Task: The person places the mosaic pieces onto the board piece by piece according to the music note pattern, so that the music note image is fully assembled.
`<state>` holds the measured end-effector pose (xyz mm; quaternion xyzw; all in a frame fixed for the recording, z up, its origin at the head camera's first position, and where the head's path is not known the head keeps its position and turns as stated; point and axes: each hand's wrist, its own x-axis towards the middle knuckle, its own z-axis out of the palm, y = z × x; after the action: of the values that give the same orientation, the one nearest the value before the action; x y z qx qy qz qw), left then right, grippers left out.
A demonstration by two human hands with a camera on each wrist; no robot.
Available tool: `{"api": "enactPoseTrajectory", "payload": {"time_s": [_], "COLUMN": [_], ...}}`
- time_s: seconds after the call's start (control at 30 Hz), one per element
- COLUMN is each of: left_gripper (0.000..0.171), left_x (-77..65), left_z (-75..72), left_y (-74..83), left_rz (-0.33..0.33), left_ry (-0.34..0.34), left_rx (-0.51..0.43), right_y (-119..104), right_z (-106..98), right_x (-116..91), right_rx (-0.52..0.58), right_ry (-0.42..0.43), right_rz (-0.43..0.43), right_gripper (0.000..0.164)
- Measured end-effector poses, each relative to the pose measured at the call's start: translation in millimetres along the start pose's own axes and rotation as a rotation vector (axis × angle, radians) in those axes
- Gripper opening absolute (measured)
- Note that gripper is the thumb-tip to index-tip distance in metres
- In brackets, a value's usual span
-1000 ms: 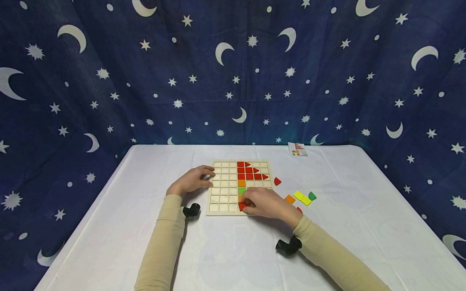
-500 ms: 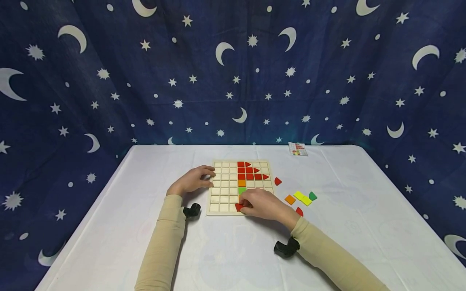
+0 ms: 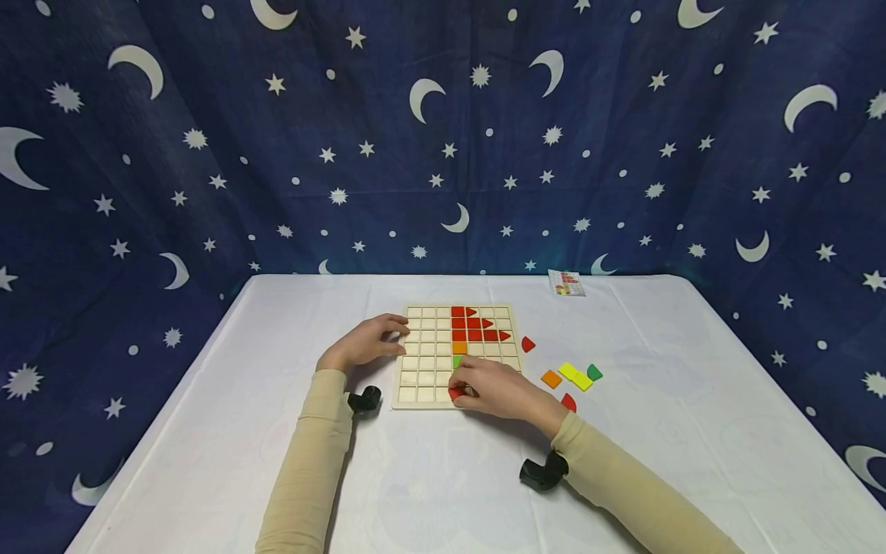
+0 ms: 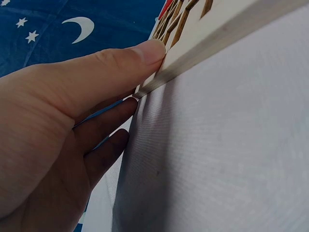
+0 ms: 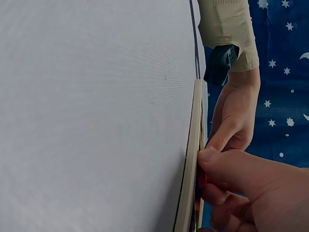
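In the head view a pale wooden grid board (image 3: 418, 379) lies on the table, with red, orange and green tiles in some of its squares. My right hand (image 3: 500, 388) is over the board's near part and pinches a red tile (image 3: 454, 394) between thumb and fingers. Its exact shape is mostly hidden by the fingertips. At the board's left edge rests my left hand (image 3: 364, 345). The left wrist view shows that thumb (image 4: 150, 52) on the board's rim, the other fingers fairly straight beside the edge. Red pointed tiles (image 3: 504, 336) end the upper rows.
Right of the board lie loose tiles: a red one (image 3: 528, 345), an orange square (image 3: 551, 378), yellow squares (image 3: 575, 377), a green one (image 3: 594, 372) and another red one (image 3: 569, 402). A small pattern card (image 3: 566, 283) lies at the table's far edge.
My right hand has shifted slightly left, and the red tile in its fingers has turned and is now more covered. The left hand stays at the board's edge.
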<state>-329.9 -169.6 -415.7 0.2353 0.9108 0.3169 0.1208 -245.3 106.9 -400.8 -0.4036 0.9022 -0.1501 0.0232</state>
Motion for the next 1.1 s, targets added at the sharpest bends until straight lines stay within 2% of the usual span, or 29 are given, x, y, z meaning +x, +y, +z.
{"api": "enactPoseTrajectory", "payload": {"time_s": [0.37, 0.53, 0.83, 1.1], "left_gripper": [0.045, 0.044, 0.045, 0.044], "left_x": [-0.2, -1.5, -1.4, -1.9], "left_z": [0.7, -0.6, -1.9, -0.8], "left_y": [-1.8, -0.5, 1.1, 1.2], "left_rz": [0.008, 0.023, 0.013, 0.009], "left_ry": [0.002, 0.003, -0.003, 0.000], "left_rx": [0.003, 0.011, 0.006, -0.002], "right_y": [3, 4, 4, 3], "right_z": [-11, -10, -9, -6], "right_x": [-3, -2, 0, 0], "right_rx": [-0.017, 0.001, 0.012, 0.020], "right_ry": [-0.007, -0.043, -0.028, -0.058], "right_rz": [0.045, 0.052, 0.037, 0.078], "right_gripper": [0.008, 0.007, 0.006, 0.011]}}
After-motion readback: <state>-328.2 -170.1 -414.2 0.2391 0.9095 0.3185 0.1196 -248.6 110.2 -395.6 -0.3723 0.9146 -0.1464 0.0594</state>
